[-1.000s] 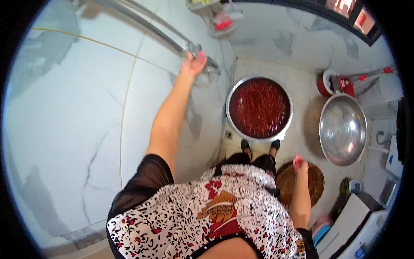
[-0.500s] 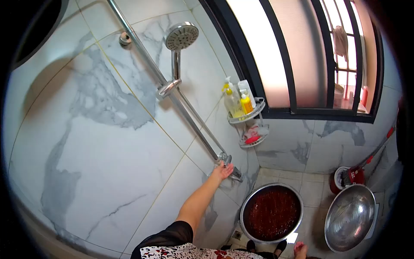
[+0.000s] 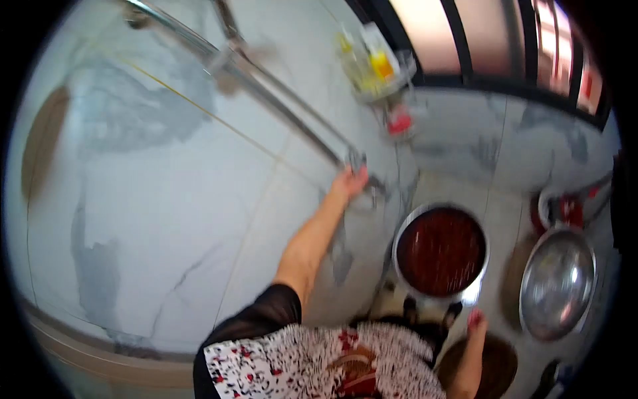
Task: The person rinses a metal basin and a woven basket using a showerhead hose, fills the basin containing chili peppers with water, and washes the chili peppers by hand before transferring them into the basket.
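My left hand (image 3: 350, 181) is at the chrome shower mixer (image 3: 357, 159) low on the tiled wall; the view is blurred, so its grip is unclear. On the floor, a large round metal basin (image 3: 397, 263) holds dark red contents, with white streaks across them that look like falling water. Below the basin and to its right, my right hand (image 3: 476, 319) hangs beside my body with its fingers curled, and I cannot make out anything in it. A round brown mat or basket (image 3: 502, 372) lies under that arm.
A wide metal bowl (image 3: 558, 282) leans at the right, near a red and white bucket (image 3: 541, 211). A corner shelf (image 3: 389, 86) with bottles hangs below the window (image 3: 488, 40). The shower rail (image 3: 279, 103) runs along the left wall. My feet (image 3: 432, 312) stand beside the basin.
The view tilted up and then partly back down, so the rail and window show more than at first. My left hand stays at the mixer; my right hand stays low.
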`<action>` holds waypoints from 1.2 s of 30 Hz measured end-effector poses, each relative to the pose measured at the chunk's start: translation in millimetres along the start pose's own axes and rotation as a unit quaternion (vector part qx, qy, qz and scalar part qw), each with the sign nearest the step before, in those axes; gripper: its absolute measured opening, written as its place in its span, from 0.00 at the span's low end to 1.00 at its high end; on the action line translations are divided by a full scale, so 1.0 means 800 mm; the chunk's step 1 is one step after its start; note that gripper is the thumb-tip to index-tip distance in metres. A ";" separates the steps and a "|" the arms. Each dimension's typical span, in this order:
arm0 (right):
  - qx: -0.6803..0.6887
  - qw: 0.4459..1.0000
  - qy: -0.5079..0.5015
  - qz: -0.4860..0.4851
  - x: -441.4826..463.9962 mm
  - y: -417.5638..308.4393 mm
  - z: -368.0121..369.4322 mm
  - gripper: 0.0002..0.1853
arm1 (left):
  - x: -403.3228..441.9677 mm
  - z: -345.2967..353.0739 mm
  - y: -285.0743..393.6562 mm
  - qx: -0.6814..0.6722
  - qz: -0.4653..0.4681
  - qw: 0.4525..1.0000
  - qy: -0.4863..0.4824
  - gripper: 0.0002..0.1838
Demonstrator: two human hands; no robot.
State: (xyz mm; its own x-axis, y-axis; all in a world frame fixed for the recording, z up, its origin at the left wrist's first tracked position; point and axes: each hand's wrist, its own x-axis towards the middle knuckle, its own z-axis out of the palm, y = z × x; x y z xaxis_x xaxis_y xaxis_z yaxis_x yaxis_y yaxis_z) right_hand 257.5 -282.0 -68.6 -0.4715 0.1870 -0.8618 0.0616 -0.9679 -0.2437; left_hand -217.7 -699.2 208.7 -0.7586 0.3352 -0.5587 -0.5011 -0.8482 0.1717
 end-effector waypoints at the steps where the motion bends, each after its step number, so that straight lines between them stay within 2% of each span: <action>1: -0.006 0.999 -0.037 0.016 0.015 0.004 -0.014 0.07 | -0.001 -0.002 0.001 0.005 0.026 0.999 -0.021 0.12; 2: 0.035 0.998 0.036 0.030 0.011 0.005 0.004 0.08 | 0.006 0.012 0.004 0.014 0.045 0.999 0.022 0.14; 4: 0.029 0.998 -0.035 0.051 0.039 0.014 -0.040 0.08 | -0.024 0.017 -0.004 0.094 0.061 0.994 -0.007 0.24; 8: 0.021 0.998 0.041 0.053 0.016 0.022 -0.021 0.08 | -0.031 0.025 -0.030 0.125 0.098 0.986 0.045 0.24; 10: 0.028 0.997 0.044 0.064 0.010 0.030 -0.012 0.09 | -0.029 0.021 -0.031 0.137 0.104 0.984 -0.033 0.25; 12: 0.032 0.996 0.046 0.071 0.005 0.034 0.002 0.11 | -0.024 0.016 -0.030 0.110 0.094 0.988 -0.044 0.25; 15: 0.002 0.997 -0.026 0.074 0.010 0.038 0.031 0.16 | -0.028 0.029 -0.042 0.084 0.112 0.988 -0.068 0.25; 19: -0.031 0.996 -0.024 0.082 0.011 0.043 0.106 0.17 | -0.032 0.037 -0.057 0.083 0.117 0.988 -0.053 0.24; 24: -0.067 0.987 -0.108 0.097 0.014 0.053 0.196 0.16 | -0.024 0.026 -0.053 0.100 0.144 0.981 -0.086 0.23; 30: -0.096 0.975 -0.173 0.096 0.013 0.072 0.242 0.15 | -0.026 0.029 -0.052 0.097 0.136 0.982 -0.086 0.21; 34: -0.065 0.975 -0.165 0.137 0.007 0.087 0.243 0.15 | -0.025 0.030 -0.049 0.099 0.140 0.982 -0.078 0.20; 36: -0.074 0.977 -0.123 0.156 0.003 0.096 0.239 0.16 | -0.024 0.029 -0.048 0.087 0.123 0.984 -0.093 0.19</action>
State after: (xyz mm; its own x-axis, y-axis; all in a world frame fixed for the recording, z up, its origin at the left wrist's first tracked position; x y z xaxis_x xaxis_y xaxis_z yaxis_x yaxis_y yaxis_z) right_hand 92.9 -387.9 -4.1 -0.6066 -0.1766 -0.7752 0.3534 -0.9333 -0.0640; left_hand -193.5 -663.7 231.8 -0.9207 0.2119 -0.3279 -0.3447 -0.8355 0.4280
